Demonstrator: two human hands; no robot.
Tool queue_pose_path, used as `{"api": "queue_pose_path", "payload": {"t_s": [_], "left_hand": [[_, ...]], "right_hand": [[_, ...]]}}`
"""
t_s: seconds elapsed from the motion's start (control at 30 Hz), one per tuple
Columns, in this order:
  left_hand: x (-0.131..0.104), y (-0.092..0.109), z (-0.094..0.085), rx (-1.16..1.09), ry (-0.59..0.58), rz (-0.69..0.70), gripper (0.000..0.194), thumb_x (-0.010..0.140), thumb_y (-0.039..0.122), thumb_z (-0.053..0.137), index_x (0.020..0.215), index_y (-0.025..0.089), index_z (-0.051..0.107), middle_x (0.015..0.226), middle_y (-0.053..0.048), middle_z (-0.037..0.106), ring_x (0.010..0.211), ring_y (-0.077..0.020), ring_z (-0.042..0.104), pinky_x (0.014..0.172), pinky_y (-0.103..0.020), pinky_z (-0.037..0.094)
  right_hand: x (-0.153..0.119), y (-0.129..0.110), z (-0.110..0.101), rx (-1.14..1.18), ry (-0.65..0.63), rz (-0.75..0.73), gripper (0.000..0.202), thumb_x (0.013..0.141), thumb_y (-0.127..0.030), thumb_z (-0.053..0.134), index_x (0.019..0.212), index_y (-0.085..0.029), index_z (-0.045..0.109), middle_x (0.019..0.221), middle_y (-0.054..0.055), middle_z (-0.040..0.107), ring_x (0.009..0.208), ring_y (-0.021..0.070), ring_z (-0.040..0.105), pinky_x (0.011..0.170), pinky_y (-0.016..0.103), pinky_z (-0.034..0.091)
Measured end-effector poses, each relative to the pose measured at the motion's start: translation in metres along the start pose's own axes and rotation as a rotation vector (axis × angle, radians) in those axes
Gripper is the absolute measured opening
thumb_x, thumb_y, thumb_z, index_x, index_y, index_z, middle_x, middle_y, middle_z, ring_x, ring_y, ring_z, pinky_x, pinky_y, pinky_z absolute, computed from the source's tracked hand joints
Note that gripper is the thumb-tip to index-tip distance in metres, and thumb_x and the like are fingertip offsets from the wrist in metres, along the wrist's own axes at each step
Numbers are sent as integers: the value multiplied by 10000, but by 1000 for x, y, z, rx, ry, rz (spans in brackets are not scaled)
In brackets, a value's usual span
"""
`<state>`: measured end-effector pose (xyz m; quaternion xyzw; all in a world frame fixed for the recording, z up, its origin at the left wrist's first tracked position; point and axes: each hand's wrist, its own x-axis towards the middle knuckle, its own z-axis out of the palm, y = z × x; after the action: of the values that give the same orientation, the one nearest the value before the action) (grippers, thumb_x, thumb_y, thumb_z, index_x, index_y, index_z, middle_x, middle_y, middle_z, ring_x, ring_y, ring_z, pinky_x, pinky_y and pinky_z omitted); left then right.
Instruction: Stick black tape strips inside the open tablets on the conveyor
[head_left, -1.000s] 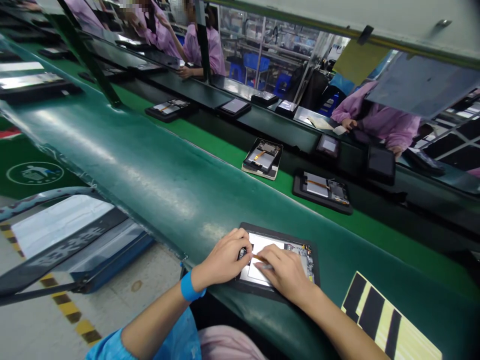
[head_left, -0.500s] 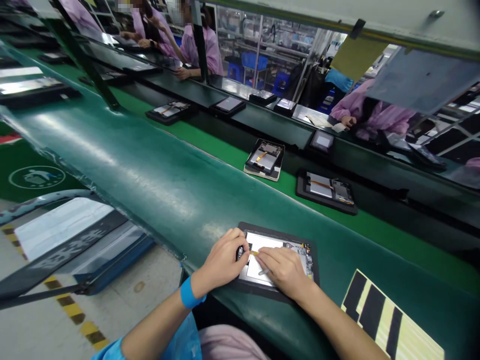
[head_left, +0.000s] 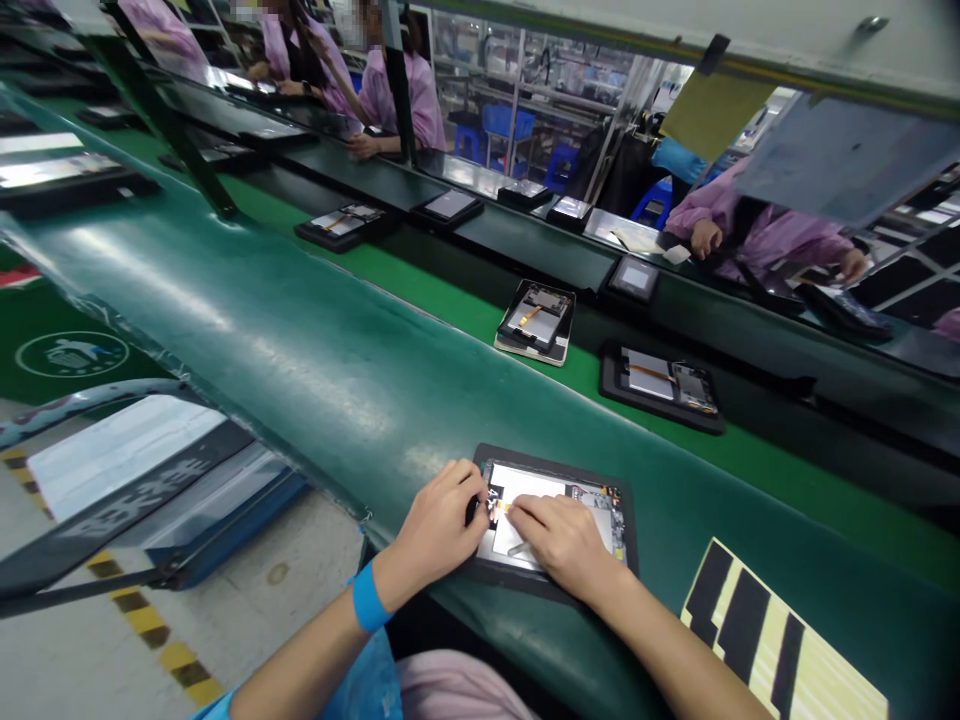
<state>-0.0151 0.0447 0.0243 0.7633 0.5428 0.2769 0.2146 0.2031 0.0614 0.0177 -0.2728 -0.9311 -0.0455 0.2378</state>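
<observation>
An opened tablet (head_left: 551, 480) lies in a black tray (head_left: 632, 565) on the green bench in front of me, its white battery area and circuit board showing. My left hand (head_left: 442, 515), with a blue band at the wrist, is at the tablet's left end, fingers curled and pinched together beside a black patch with white marks. Whatever is between those fingertips is hidden. Over the middle of the tablet, my right hand (head_left: 562, 540) is closed around a slim grey tool (head_left: 517, 548), whose end pokes out below the fingers. Its fingertips meet a short orange ribbon cable (head_left: 504, 507).
Right of the tray lies a yellow sheet with black strips (head_left: 780, 630). Beyond the bench edge, a green conveyor carries more opened tablets (head_left: 661, 385) in trays. Several co-workers in pink sit across the line. A slanted green post (head_left: 169, 110) stands at left.
My left hand has drawn back slightly left, uncovering the black patch by the orange cable. My right hand has barely moved. Tablets on the conveyor have shifted slightly right.
</observation>
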Motion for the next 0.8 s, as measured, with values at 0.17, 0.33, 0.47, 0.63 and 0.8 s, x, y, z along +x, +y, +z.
{"api": "queue_pose_path", "payload": {"t_s": [0.17,0.33,0.47,0.63,0.8], "left_hand": [[-14,0,-2,-15,42,64,166,880,112,478,872,213,609,1029,-71,615,964,-215,565,847,-357,496],[-29,-2,3,13,81,96,161,902,156,508,949,213,651,1177,-98,628,1063,-242,582,915,-402,520],[-37,-5,5,30,78,119,203,915,169,512,1031,215,672,1239,-104,628,1139,-259,579,971,-424,514],[-46,-6,10,103,68,141,295,937,205,517,1184,236,675,1318,-116,608,1237,-293,540,1012,-462,495],[-50,-4,15,223,40,175,396,951,252,532,1335,256,627,1417,-135,565,1289,-337,503,995,-484,487]], "right_hand": [[-1,1,-2,15,-56,-41,303,1044,-117,392,1052,-161,691,983,87,735,714,155,635,622,300,440],[-2,3,-4,49,-51,-91,257,1043,-129,434,1080,-146,688,1022,104,746,757,160,661,644,285,453],[-1,4,-4,60,-34,-89,301,1063,-145,400,1074,-158,700,1027,94,759,775,159,669,662,275,470],[-1,5,-3,117,-22,-45,307,1064,-141,396,1070,-155,703,1002,90,762,764,153,676,665,264,483],[0,7,-1,143,-31,-29,320,1065,-142,384,1080,-167,703,994,82,763,747,146,672,657,265,491]]}}
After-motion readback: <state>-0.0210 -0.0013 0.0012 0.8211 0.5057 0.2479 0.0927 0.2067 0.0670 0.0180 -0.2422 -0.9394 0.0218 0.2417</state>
